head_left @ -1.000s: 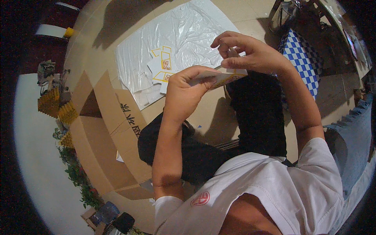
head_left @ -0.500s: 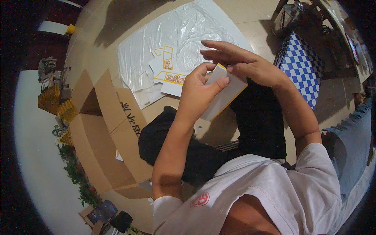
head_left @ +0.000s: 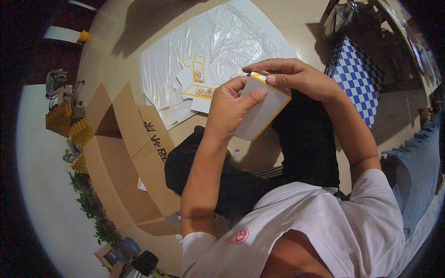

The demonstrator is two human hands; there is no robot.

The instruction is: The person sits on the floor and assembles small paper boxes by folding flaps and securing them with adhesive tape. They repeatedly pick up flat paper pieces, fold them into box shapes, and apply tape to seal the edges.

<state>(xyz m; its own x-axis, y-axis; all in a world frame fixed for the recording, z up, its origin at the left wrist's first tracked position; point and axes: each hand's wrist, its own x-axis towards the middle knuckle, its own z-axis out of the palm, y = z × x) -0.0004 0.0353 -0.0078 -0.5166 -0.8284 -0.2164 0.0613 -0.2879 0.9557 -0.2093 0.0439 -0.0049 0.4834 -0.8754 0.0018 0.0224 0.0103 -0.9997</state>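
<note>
Left grip [head_left: 228,107] clasps a flat-sided white card carton [head_left: 262,109], yellow-edged, while right grip [head_left: 303,81] pinches its narrow end [head_left: 258,76].

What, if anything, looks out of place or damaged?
A small blue scrap lies loose on the floor like stray litter, and the printed white pieces lie at uneven angles on the crinkled plastic. The held white carton shows no clear damage.

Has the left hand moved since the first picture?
Yes: the left hand has moved slightly to the right, farther from the open cardboard box.
</note>
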